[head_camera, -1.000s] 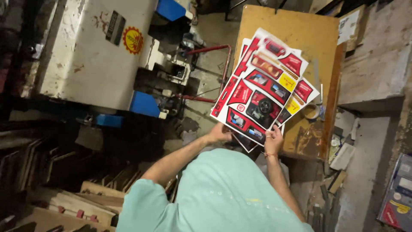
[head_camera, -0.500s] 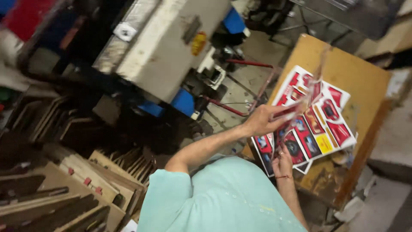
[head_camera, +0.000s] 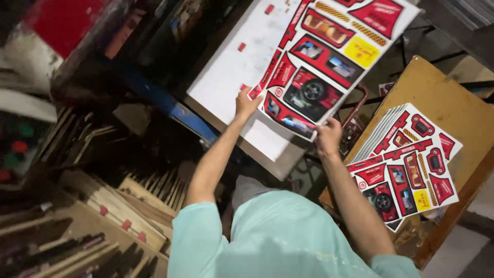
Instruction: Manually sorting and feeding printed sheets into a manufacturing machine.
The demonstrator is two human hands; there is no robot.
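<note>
Both my hands hold one printed cardboard sheet (head_camera: 329, 56), red and white with pictures of toy cars and a yellow patch. My left hand (head_camera: 247, 103) grips its lower left edge. My right hand (head_camera: 328, 138) grips its lower right corner. The sheet hangs over the white flat plate (head_camera: 242, 62) of a machine, with its top edge out of view. A fanned stack of similar printed sheets (head_camera: 406, 164) lies on a wooden table (head_camera: 442, 92) to my right.
Below the white plate runs a blue machine part (head_camera: 170, 103). Wooden die boards (head_camera: 113, 206) stand in rows at the lower left. A red machine housing (head_camera: 56, 31) is at the top left. The wooden table's edge (head_camera: 447, 226) is close to my right arm.
Both hands were at the stack on the wooden table. Now they have lifted one sheet and carried it left, over the machine's white plate. The view has shifted with them.
</note>
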